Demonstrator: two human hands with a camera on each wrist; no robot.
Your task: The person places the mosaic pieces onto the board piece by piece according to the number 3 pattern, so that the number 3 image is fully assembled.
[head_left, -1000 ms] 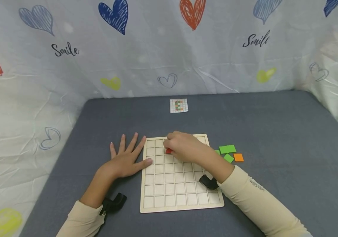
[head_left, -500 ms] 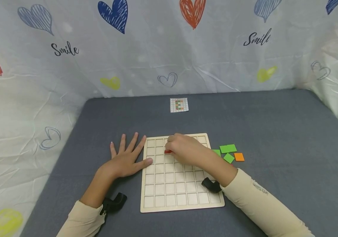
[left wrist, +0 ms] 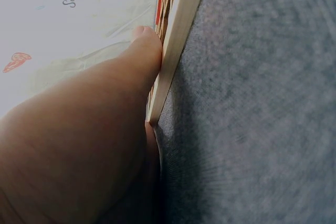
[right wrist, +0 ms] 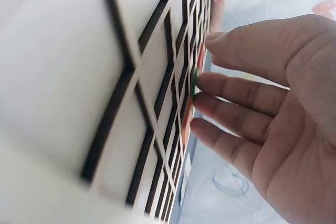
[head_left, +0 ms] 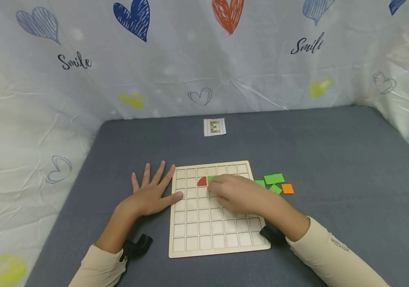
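Note:
A wooden grid board [head_left: 218,239] lies on the table. In one of its upper cells sits a red rounded tile [head_left: 202,181], with a green tile [head_left: 210,179] right beside it. My right hand [head_left: 241,194] is over the board just right of these tiles, its fingertips close to the green one. The right wrist view shows those fingers fairly straight with nothing between them; an orange tile [right wrist: 186,121] also shows there, by the fingertips. My left hand [head_left: 152,197] rests flat with spread fingers left of the board, its thumb [left wrist: 144,51] on the board's edge.
Several loose green tiles [head_left: 274,179] and an orange square tile [head_left: 287,189] lie right of the board. A small card [head_left: 214,127] with a coloured grid pattern lies farther back. A white cloth printed with hearts [head_left: 175,59] hangs behind the table [head_left: 315,159].
My right hand has let go of the red tile, which now lies in its cell, and has moved right and slightly nearer. The green tile beside it has come into sight. My left hand stays put.

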